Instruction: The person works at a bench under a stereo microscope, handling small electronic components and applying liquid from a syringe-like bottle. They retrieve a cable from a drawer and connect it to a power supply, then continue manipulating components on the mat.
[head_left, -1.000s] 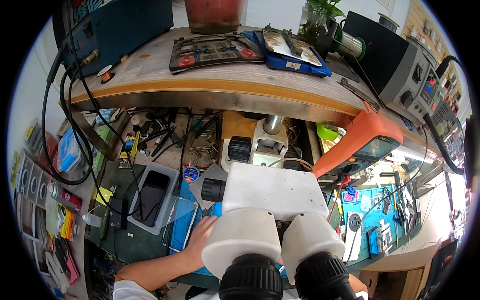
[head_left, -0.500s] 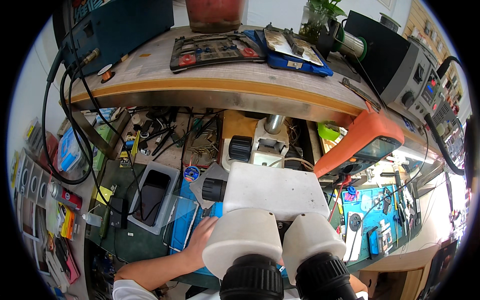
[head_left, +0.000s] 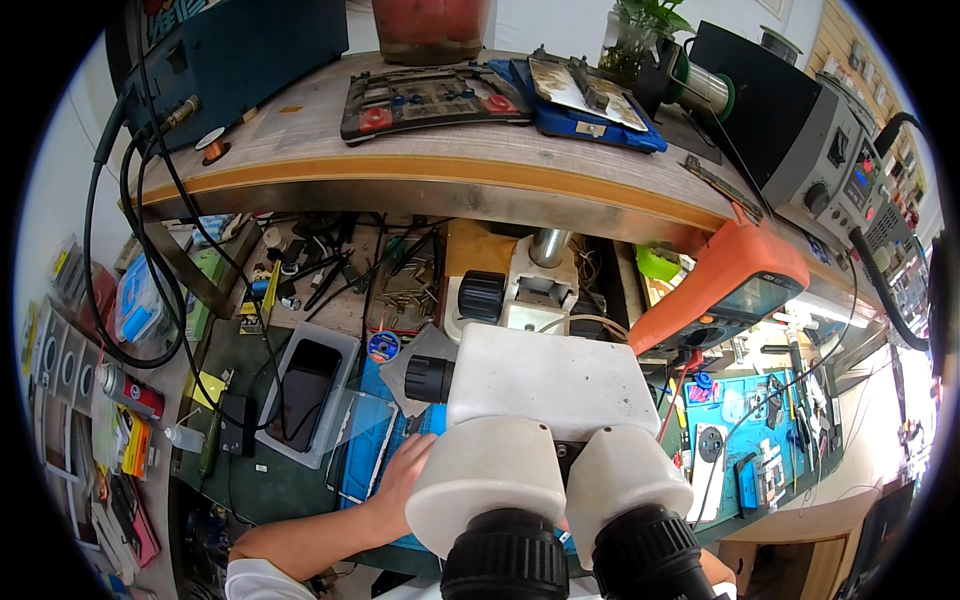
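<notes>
A white stereo microscope [head_left: 545,420] with two black eyepieces fills the lower middle of the view. My left hand [head_left: 405,475] reaches under its left side, resting on a blue work mat [head_left: 365,455]; the fingertips are hidden by the microscope body, so what they touch is not visible. My left forearm enters from the lower left. My right hand is hidden behind the microscope; only a sliver of arm [head_left: 715,570] shows at the lower right.
A phone in a white tray [head_left: 305,390] lies left of the mat. Black cables loop at left. A wooden shelf [head_left: 450,165] above carries fixtures and a blue holder. An orange meter [head_left: 730,285] leans right; a second blue mat [head_left: 755,440] with tools lies beyond.
</notes>
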